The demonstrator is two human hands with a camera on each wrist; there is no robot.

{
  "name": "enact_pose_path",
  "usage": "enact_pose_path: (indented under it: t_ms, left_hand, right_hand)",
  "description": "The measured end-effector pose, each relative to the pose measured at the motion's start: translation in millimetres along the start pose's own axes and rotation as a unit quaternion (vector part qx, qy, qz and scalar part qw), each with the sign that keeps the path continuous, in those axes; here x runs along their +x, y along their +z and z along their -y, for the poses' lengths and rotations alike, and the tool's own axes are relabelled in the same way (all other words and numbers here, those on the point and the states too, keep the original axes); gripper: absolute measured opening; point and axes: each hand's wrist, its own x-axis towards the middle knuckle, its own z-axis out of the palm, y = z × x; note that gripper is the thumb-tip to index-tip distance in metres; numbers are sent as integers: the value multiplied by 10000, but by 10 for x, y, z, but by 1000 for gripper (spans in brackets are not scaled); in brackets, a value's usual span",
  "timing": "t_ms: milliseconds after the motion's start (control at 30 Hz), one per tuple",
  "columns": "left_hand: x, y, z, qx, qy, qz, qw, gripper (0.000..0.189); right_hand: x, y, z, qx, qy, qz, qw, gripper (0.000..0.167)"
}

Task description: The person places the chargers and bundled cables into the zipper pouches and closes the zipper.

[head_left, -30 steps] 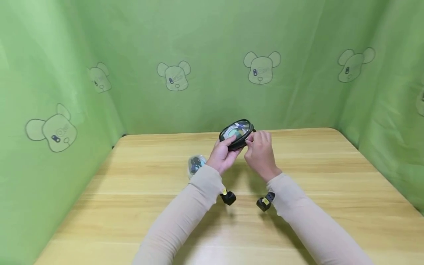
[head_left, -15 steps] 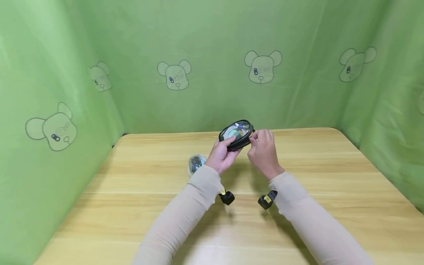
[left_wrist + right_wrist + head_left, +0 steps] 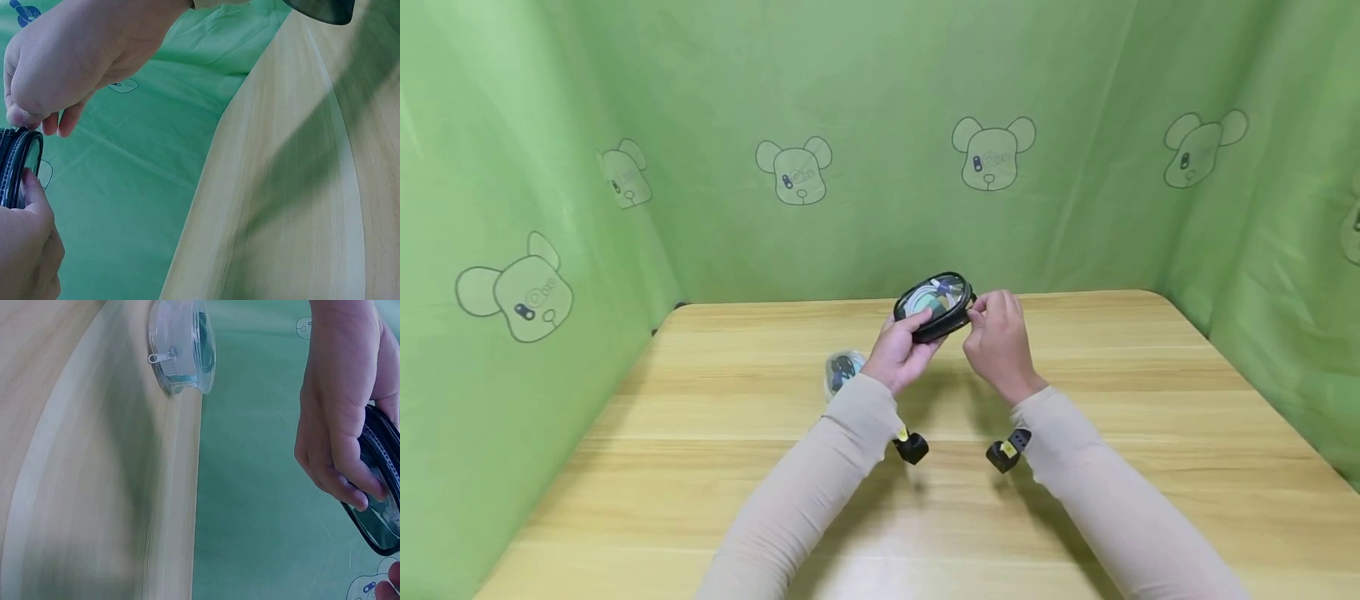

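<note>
A small oval zip pouch (image 3: 951, 323) with black edging and a clear top is held above the far part of the table. A coiled white cable and a pale green item show inside. My left hand (image 3: 904, 354) grips it from the left and below, thumb on the clear top. At the pouch's right end, the fingers of my right hand (image 3: 1000, 342) pinch at the zipper side. In the left wrist view, the right hand (image 3: 75, 56) has its fingertips at the zipper edge of the pouch (image 3: 14, 162). The zipper pull itself is hidden by the fingers.
A second, clear pouch (image 3: 841, 375) with dark and blue items inside lies on the wooden table (image 3: 760, 467), left of the left wrist. Its white zipper pull (image 3: 162, 357) shows in the right wrist view. Green cloth (image 3: 880, 225) hangs behind and beside the table.
My right hand has moved slightly right along the pouch's edge, to its right end. The left hand and the pouch have barely moved.
</note>
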Motion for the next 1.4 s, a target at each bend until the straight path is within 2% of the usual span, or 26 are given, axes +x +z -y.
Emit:
enact_pose_path:
  t_ms: [200, 400, 700, 967, 1200, 1400]
  left_hand:
    - [2, -26, 1, 89, 14, 58, 9999, 57]
    - [-15, -43, -19, 71, -109, 8, 9999, 60]
    - [-36, -75, -34, 192, -171, 1, 9997, 61]
    - [-26, -45, -11, -68, -28, -710, 9974, 63]
    - [-12, -55, 12, -112, 129, -686, 9975, 51]
    - [25, -58, 44, -323, 357, -922, 9946, 47]
  right_hand:
    - [-9, -4, -5, 24, -24, -54, 10000, 13]
    - [6, -25, -7, 35, -28, -74, 10000, 12]
    - [8, -59, -37, -78, 30, 155, 9998, 12]
    - [-6, -80, -58, -76, 53, 284, 9996, 11]
    - [-49, -65, -31, -49, -96, 309, 9995, 11]
    - [-97, -22, 17, -6, -210, 306, 9993, 11]
